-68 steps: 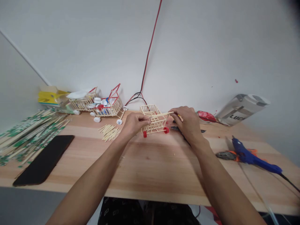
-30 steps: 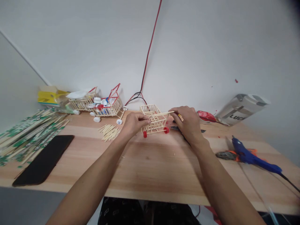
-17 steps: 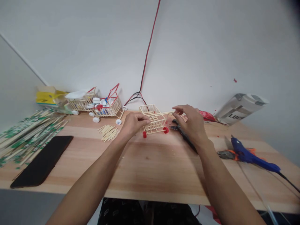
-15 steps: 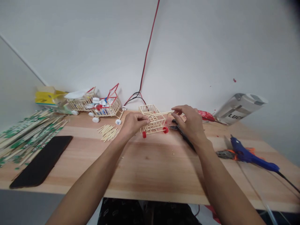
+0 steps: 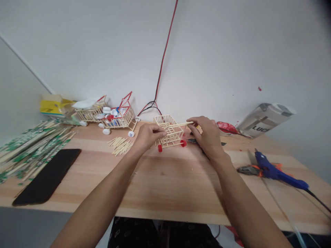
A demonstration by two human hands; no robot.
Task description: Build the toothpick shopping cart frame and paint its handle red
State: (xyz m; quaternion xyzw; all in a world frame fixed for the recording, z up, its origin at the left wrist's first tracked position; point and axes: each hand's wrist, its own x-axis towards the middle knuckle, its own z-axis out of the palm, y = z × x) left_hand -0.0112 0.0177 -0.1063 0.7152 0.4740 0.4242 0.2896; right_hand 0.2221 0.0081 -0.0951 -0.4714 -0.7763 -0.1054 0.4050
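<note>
A miniature shopping cart (image 5: 171,138) built of thin wooden sticks stands mid-table on red bottle-cap wheels. At its left side, my left hand (image 5: 149,136) is closed, thumb and fingertips pinching the cart's frame near the top; the exact grip is partly hidden. From the right, my right hand (image 5: 207,135) pinches the end of a wooden stick (image 5: 183,124), which stretches over the top of the cart toward my left fingertips. Dark-handled pliers (image 5: 194,141) lie partly covered beneath my right hand. A pile of short cut sticks (image 5: 120,146) rests left of my left hand.
Two finished-looking stick carts (image 5: 119,119) stand at the back left, one holding bottle caps. Wrapped chopsticks (image 5: 31,148) and a black phone-like slab (image 5: 49,177) lie left. A blue glue gun (image 5: 278,172), orange-handled pliers (image 5: 248,170) and a grey-white container (image 5: 267,120) are right.
My right hand has shifted slightly left with the stick, whose end now shows more clearly at the fingertips. My left hand stays at the cart. The view has shifted very slightly.
</note>
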